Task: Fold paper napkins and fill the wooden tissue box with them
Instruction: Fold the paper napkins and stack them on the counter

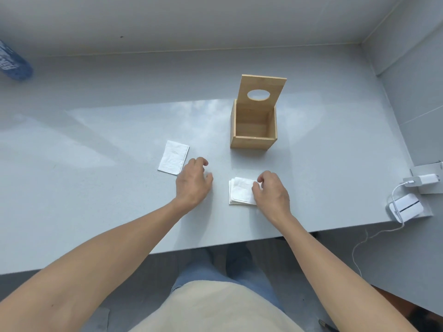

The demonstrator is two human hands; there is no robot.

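Note:
The wooden tissue box stands on the grey table, its inside bare and its lid with an oval hole tilted up at the back. A folded white napkin lies flat to the left. A small stack of white napkins lies in front of the box. My right hand rests on the stack's right edge, thumb and fingers pinching the top napkin's corner. My left hand hovers palm down between the folded napkin and the stack, fingers loosely curled, holding nothing.
A white charger with a cable and a white device sit at the table's right edge. A blue packet lies far left. Grey walls close the back and right. The table's front edge runs just before my legs.

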